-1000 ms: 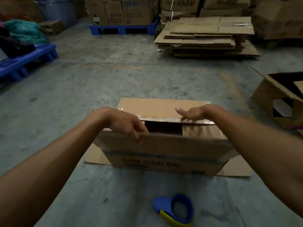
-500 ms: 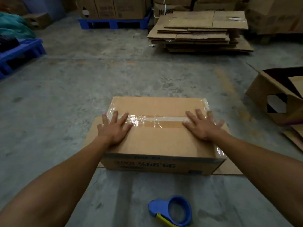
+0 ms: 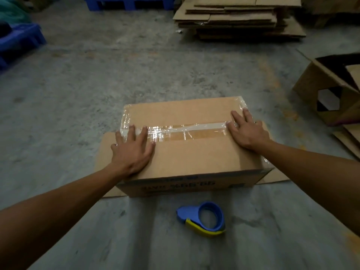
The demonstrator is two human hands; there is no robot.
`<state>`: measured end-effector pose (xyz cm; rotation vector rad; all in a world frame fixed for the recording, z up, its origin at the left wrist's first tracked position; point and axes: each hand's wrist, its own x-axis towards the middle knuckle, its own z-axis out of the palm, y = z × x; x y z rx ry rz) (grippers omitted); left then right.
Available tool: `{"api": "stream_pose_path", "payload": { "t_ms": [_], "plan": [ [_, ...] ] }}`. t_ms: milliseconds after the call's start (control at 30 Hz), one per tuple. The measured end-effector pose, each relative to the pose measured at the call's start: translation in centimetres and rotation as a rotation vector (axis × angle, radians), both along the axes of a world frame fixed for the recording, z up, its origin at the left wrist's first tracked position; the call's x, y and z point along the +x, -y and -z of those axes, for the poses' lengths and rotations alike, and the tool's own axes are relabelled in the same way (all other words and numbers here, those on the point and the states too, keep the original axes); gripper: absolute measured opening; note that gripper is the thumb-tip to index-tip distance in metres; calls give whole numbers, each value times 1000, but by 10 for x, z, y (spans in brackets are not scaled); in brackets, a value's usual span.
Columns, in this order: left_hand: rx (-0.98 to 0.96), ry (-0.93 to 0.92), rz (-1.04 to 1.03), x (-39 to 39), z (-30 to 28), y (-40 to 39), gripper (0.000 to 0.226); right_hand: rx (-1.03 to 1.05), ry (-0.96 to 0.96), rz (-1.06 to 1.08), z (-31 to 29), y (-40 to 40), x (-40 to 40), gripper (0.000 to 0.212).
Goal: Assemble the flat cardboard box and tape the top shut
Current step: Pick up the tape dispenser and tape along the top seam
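Head view (only view available). The cardboard box (image 3: 191,145) is seen standing on the concrete floor (image 3: 136,75), on a flat cardboard sheet (image 3: 276,177) that shows at both ends, directly in front of the person. The top flaps are folded down and meet along a centre seam, over which a strip of clear tape (image 3: 187,130) is laid; its ends wrinkle over the left and right edges.

The left hand (image 3: 132,151) is pressed flat on the near flap at the left end, fingers spread and extended, fingertips touching the tape. The right hand (image 3: 247,131) is laid flat at the right end, fingers splayed across the seam onto the far flap. Nothing is grasped by either hand; both palms are open against the board.

Handling judgement: the box is probably light and likely empty, stiff at edges and corners but yielding mid-flap, so pressure is best applied close to the seam ends. The tape film is slick and creases easily. For lifting, the bottom edges of the short ends are judged the soundest hold.

The blue tape dispenser (image 3: 202,219) lies on the floor just beside the box's near face, untouched.
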<state>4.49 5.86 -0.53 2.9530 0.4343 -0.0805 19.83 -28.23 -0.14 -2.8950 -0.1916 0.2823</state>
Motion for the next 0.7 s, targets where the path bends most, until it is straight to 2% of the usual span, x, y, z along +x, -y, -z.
{"api": "stream_pose_path", "payload": {
  "t_ms": [267,333,400,467,533,600,700],
  "plan": [
    [94,-30,115,-1,4,-1,76,-124,33,7,-7,-27,-20,65],
    [58,-37,184,1,4,-1,75,-97,83,-140,-13,-47,-36,64],
    [35,-34,221,1,3,-4,74,34,172,-339,-17,-64,-60,58],
    [32,-30,230,1,3,-5,74,218,340,-609,-20,-74,-94,49],
    [41,-35,231,2,3,-5,73,316,471,-901,-15,-77,-131,45],
    [45,-35,228,2,3,-4,72,312,450,-1088,3,-70,-164,46],
    [43,-42,225,3,2,-4,72,64,187,-1158,37,-51,-194,55]
  ]
}}
